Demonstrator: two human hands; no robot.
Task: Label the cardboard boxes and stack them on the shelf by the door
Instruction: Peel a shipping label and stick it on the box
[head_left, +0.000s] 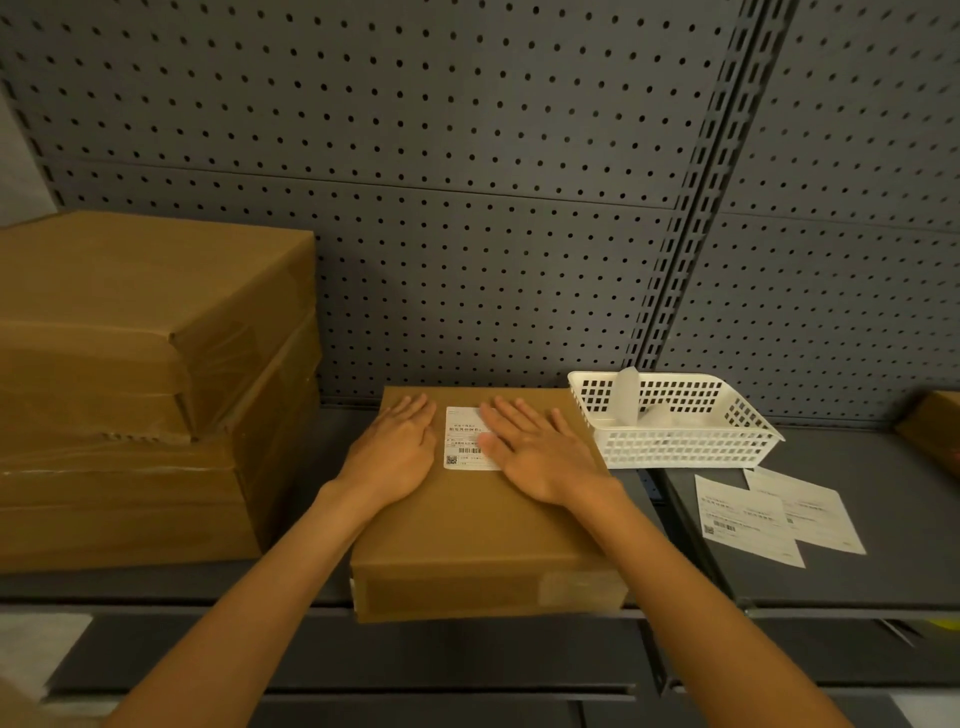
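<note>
The flat cardboard box (483, 519) I'm labelling lies on the grey shelf (831, 582), its near edge jutting slightly past the shelf's front lip. The white label (464, 439) sits on its top near the far end. My left hand (397, 449) lies flat beside the label's left edge, fingers straight and together; my right hand (535, 452) is spread flat over the label's right side, thumb across the print. Both press down and pinch nothing. I reckon the risk is a crease or trapped bubble if I smooth unevenly, or the box sliding off the lip if I lean too hard toward myself. To the left stands the stack of taped boxes (145, 389); to the right a white basket (675, 421) touches the box's corner, with spare label sheets (769, 512) lying loose just beyond.
</note>
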